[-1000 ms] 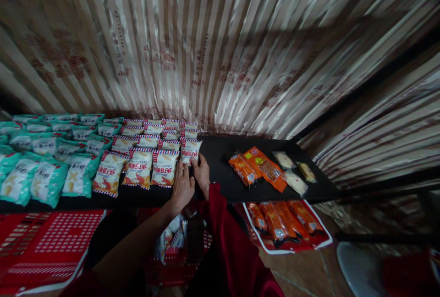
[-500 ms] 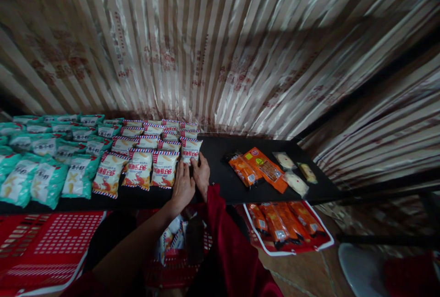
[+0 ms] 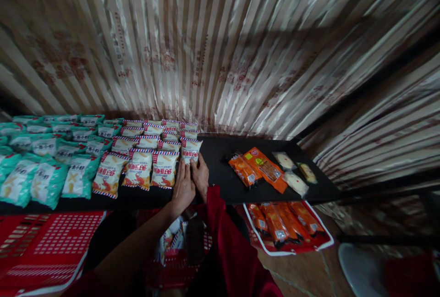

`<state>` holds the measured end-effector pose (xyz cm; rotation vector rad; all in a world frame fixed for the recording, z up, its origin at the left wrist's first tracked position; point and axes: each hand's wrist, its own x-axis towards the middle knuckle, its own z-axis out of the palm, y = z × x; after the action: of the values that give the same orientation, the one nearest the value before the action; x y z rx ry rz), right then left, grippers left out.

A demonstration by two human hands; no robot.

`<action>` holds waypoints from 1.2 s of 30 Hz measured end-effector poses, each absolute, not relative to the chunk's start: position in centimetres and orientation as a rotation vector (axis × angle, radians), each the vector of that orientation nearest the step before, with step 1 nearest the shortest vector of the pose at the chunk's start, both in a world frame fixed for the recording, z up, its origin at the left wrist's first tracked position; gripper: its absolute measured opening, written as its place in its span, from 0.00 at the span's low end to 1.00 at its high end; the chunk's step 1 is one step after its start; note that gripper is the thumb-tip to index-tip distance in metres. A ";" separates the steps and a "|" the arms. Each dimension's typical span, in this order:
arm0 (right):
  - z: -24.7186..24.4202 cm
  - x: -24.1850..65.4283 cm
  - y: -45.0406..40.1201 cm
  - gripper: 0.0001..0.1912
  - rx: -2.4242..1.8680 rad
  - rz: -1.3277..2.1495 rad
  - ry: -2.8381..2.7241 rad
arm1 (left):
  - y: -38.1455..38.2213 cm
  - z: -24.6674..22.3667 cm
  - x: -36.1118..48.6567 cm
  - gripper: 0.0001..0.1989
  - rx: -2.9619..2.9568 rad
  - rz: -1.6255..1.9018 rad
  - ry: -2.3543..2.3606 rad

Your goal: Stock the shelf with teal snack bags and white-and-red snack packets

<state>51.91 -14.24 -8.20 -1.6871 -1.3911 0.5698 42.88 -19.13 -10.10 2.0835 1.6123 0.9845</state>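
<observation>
A white and orange snack bag (image 3: 190,148) with a striped top edge and red lettering leans upright at the right end of its rows. My left hand (image 3: 184,188) rests at its lower left, fingers stretched out and touching it. Around its lower right corner, my right hand (image 3: 201,174) has its fingers and thumb closed; part of the grip is hidden. Directly left of my fingers stands another bag of the same kind (image 3: 164,170), with several more in rows beside and behind it.
Teal snack bags (image 3: 77,175) fill the left of the black tabletop (image 3: 220,152). Orange packets (image 3: 264,166) and small clear-wrapped pieces (image 3: 296,183) lie at right. Below are red baskets (image 3: 65,242), one with orange packets (image 3: 283,221). Striped sheeting (image 3: 213,58) hangs behind.
Both hands have shifted very slightly at the base of the snack bag. The bags and packets keep their places.
</observation>
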 end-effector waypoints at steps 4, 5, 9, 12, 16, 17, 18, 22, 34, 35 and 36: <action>-8.1 52.0 -14.3 0.30 -1.701 0.553 -1.402 | -19.2 -10.0 43.0 0.34 2.067 0.969 1.614; -8.1 52.0 -14.4 0.30 -1.699 0.546 -1.399 | -19.2 -9.9 43.0 0.34 2.068 0.964 1.612; -8.3 52.0 -14.9 0.30 -1.681 0.480 -1.385 | -19.6 -9.3 43.0 0.34 2.086 0.960 1.599; -8.4 52.0 -15.5 0.29 -1.681 0.440 -1.389 | -20.1 -8.8 43.0 0.32 2.092 0.915 1.606; -8.4 51.9 -16.6 0.28 -1.676 0.410 -1.389 | -20.9 -8.5 43.2 0.29 2.088 0.865 1.603; -8.4 51.9 -16.9 0.27 -1.677 0.404 -1.384 | -21.2 -8.5 43.2 0.29 2.095 0.855 1.599; -8.4 51.8 -17.3 0.26 -1.681 0.399 -1.379 | -21.5 -8.6 43.3 0.29 2.102 0.843 1.597; -8.9 51.7 -18.8 0.24 -1.686 0.395 -1.363 | -22.9 -9.5 43.4 0.28 2.116 0.788 1.592; -9.7 51.3 -24.2 0.19 -1.580 0.393 -1.275 | -27.5 -10.5 42.6 0.28 2.174 0.790 1.493; -9.7 51.2 -24.8 0.19 -1.565 0.400 -1.266 | -27.9 -10.5 42.5 0.28 2.181 0.795 1.472; -9.7 51.1 -25.3 0.18 -1.550 0.410 -1.261 | -28.4 -10.7 42.4 0.28 2.190 0.800 1.452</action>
<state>51.14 -25.35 -9.70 -1.5503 -1.2610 0.4099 42.40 -28.40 -10.65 2.1896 1.4524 0.8002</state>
